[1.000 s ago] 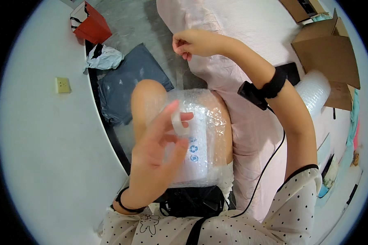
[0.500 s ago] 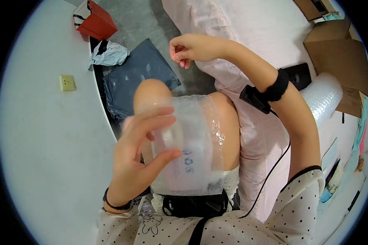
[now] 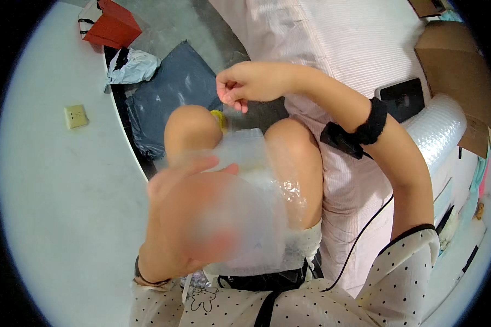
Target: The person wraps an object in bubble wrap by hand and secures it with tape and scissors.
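A person's left hand [image 3: 172, 218] sweeps in a blur over a flat, clear bubble-wrapped package with a whitish inside [image 3: 275, 215], which rests across the bare thighs [image 3: 294, 152] at the lower centre of the frame. Half a second ago its spread fingers showed plainly; now a hazy round patch veils them, and whether they grasp anything cannot be told. The right hand [image 3: 245, 84] stays raised at the upper centre, fingers curled in against the thumb with nothing visible between them, well apart from the package, so the handling appears to fall to the left hand alone. A small yellow object [image 3: 219, 120] has come into sight just below it, near the dark grey plastic mailer [image 3: 172, 82]. A silvery roll of bubble wrap [image 3: 433, 133] lies on the pink-striped bed [image 3: 354, 49] at right.
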The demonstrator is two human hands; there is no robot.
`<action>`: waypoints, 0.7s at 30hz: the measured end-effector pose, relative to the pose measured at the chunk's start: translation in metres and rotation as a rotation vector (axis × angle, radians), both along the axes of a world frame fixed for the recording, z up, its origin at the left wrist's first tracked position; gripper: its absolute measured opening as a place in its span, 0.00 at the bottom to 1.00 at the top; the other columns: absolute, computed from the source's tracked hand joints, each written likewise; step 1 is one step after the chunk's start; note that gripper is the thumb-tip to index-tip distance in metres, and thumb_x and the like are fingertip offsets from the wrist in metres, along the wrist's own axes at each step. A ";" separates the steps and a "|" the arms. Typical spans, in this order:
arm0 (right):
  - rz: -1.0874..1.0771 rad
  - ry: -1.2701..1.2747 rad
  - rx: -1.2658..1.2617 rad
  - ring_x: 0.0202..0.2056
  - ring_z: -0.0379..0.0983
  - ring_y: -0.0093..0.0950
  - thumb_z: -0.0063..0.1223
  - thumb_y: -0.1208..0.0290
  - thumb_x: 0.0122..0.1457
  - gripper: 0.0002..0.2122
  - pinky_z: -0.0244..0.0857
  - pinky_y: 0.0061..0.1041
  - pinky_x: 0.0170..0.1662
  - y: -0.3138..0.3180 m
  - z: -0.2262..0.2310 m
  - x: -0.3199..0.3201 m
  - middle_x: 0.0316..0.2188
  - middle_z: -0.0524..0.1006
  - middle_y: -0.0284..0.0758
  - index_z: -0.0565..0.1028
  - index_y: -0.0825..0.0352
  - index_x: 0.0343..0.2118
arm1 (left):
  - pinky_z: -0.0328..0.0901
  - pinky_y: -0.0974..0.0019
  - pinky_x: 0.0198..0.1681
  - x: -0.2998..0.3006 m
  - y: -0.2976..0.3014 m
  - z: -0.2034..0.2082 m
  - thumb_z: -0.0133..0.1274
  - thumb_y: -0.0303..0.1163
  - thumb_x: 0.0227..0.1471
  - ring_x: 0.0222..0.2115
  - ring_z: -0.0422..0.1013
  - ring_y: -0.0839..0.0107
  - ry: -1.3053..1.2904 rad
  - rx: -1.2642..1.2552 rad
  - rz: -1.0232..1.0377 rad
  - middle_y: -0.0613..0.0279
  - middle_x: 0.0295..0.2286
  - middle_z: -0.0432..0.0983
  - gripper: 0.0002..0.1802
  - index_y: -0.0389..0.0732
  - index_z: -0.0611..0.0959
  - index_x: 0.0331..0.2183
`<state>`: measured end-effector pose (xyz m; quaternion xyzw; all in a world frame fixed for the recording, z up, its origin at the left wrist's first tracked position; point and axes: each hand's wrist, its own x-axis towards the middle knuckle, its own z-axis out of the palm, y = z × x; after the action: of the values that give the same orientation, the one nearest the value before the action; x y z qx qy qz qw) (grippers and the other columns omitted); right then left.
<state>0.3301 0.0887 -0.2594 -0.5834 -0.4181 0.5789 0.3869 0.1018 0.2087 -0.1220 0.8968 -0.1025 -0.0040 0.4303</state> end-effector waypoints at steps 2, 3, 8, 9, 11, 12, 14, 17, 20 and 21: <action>0.040 -0.027 -0.021 0.25 0.69 0.20 0.42 0.77 0.60 0.04 0.67 0.21 0.31 0.001 0.000 -0.008 0.23 0.71 0.32 0.68 0.70 0.29 | 0.58 0.49 0.47 -0.001 -0.001 -0.005 0.61 0.38 0.40 0.47 0.67 0.49 0.004 -0.055 -0.017 0.49 0.47 0.72 0.35 0.43 0.66 0.50; 0.046 -0.024 -0.021 0.25 0.69 0.21 0.43 0.76 0.60 0.04 0.66 0.21 0.31 0.000 -0.001 -0.013 0.23 0.71 0.32 0.68 0.70 0.29 | 0.58 0.47 0.47 -0.002 -0.001 -0.006 0.61 0.38 0.40 0.46 0.67 0.48 0.029 -0.094 -0.026 0.47 0.46 0.71 0.35 0.43 0.66 0.50; 0.064 0.008 -0.020 0.25 0.70 0.22 0.44 0.74 0.60 0.05 0.65 0.22 0.30 -0.005 -0.007 -0.031 0.23 0.72 0.34 0.68 0.70 0.30 | 0.62 0.44 0.45 -0.008 -0.003 -0.016 0.63 0.40 0.39 0.43 0.69 0.45 0.004 -0.197 -0.044 0.41 0.45 0.71 0.36 0.43 0.66 0.49; 0.070 0.034 -0.046 0.25 0.70 0.22 0.45 0.74 0.60 0.05 0.65 0.23 0.31 -0.004 -0.007 -0.034 0.23 0.73 0.34 0.69 0.70 0.30 | 0.63 0.45 0.44 -0.007 -0.001 -0.014 0.63 0.40 0.39 0.43 0.70 0.45 0.014 -0.194 -0.055 0.40 0.44 0.71 0.35 0.43 0.67 0.49; 0.087 0.048 -0.063 0.25 0.69 0.23 0.46 0.75 0.59 0.04 0.65 0.23 0.31 -0.003 -0.006 -0.038 0.23 0.73 0.33 0.69 0.70 0.30 | 0.64 0.46 0.43 -0.008 -0.002 -0.013 0.62 0.41 0.40 0.41 0.71 0.45 0.010 -0.192 -0.050 0.39 0.43 0.72 0.33 0.44 0.68 0.47; 0.096 0.056 -0.072 0.25 0.69 0.23 0.46 0.75 0.58 0.04 0.64 0.23 0.31 -0.003 -0.005 -0.039 0.23 0.73 0.33 0.69 0.70 0.30 | 0.65 0.48 0.42 -0.009 -0.003 -0.013 0.61 0.42 0.41 0.40 0.71 0.46 -0.003 -0.196 -0.035 0.40 0.42 0.72 0.30 0.44 0.69 0.46; 0.134 0.004 -0.065 0.25 0.69 0.24 0.47 0.74 0.57 0.04 0.64 0.25 0.31 0.002 -0.003 -0.040 0.23 0.73 0.34 0.69 0.70 0.30 | 0.65 0.47 0.41 -0.013 -0.001 -0.015 0.57 0.49 0.43 0.39 0.72 0.47 0.003 -0.165 -0.029 0.41 0.40 0.73 0.33 0.48 0.65 0.49; 0.156 -0.054 0.029 0.26 0.68 0.26 0.49 0.73 0.56 0.05 0.63 0.27 0.31 0.002 -0.009 -0.045 0.23 0.72 0.34 0.70 0.70 0.30 | 0.64 0.43 0.40 -0.020 0.002 -0.017 0.51 0.62 0.45 0.37 0.73 0.46 0.033 -0.110 -0.021 0.44 0.37 0.75 0.41 0.54 0.57 0.54; 0.126 -0.135 0.116 0.27 0.68 0.27 0.51 0.71 0.56 0.07 0.63 0.28 0.31 0.000 -0.019 -0.056 0.23 0.72 0.34 0.70 0.70 0.29 | 0.64 0.43 0.38 -0.021 0.000 -0.021 0.50 0.60 0.47 0.34 0.73 0.46 -0.006 -0.142 0.034 0.43 0.36 0.75 0.35 0.51 0.60 0.50; 0.111 -0.168 0.138 0.27 0.68 0.28 0.52 0.70 0.56 0.08 0.63 0.29 0.31 0.000 -0.022 -0.059 0.23 0.72 0.34 0.70 0.70 0.29 | 0.64 0.42 0.37 -0.022 0.002 -0.025 0.50 0.59 0.48 0.34 0.74 0.47 -0.023 -0.152 0.034 0.42 0.35 0.75 0.34 0.51 0.61 0.48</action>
<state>0.2715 0.0890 -0.2814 -0.5779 -0.5193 0.5185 0.3571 0.0800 0.2104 -0.1467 0.8632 -0.0923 0.0212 0.4958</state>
